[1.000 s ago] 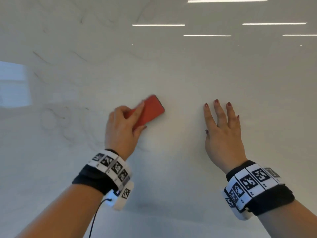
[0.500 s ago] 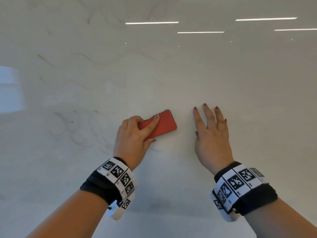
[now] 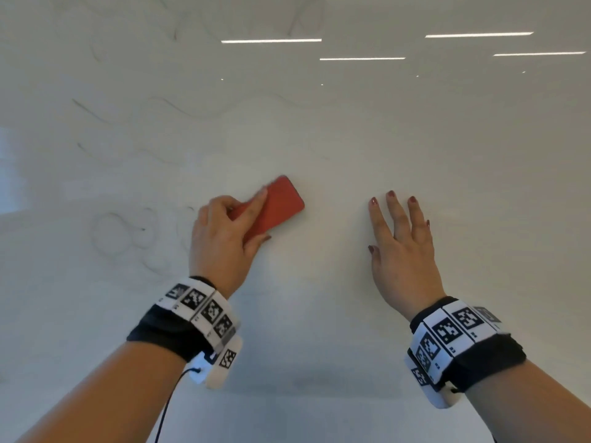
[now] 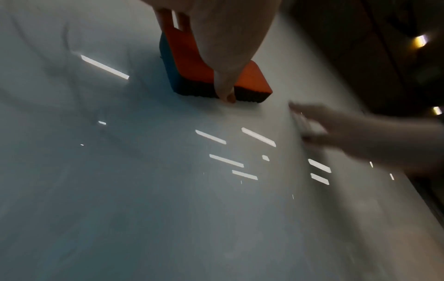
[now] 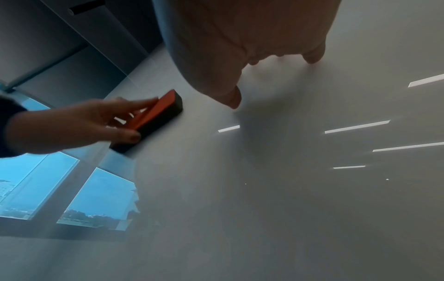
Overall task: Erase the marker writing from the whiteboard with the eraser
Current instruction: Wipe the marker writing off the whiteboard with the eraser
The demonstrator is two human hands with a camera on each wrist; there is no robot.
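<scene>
Since half a second earlier, the left hand (image 3: 224, 241) had slid the flat red rectangular eraser with a dark felt underside (image 3: 278, 206) up and slightly toward the upper left of the frame, tilting its far end higher, while the right hand (image 3: 403, 251) stayed flat in about the same place. That left hand gripped the eraser, one finger laid along its red back and the thumb at its lower edge, the felt face pressed on the glossy white whiteboard (image 3: 319, 314). Just right of centre the right hand lay wide, fingers straight and spread against the board, apart from the eraser. Left of the eraser, in the middle left of the frame, faint grey marker loops (image 3: 124, 235) remained, with thin wavy strokes (image 3: 179, 110) above them. Bright strip-light reflections (image 3: 271, 41) crossed the upper right. Both wrists wore black bands with black-and-white square-patterned tags (image 3: 204, 308).
</scene>
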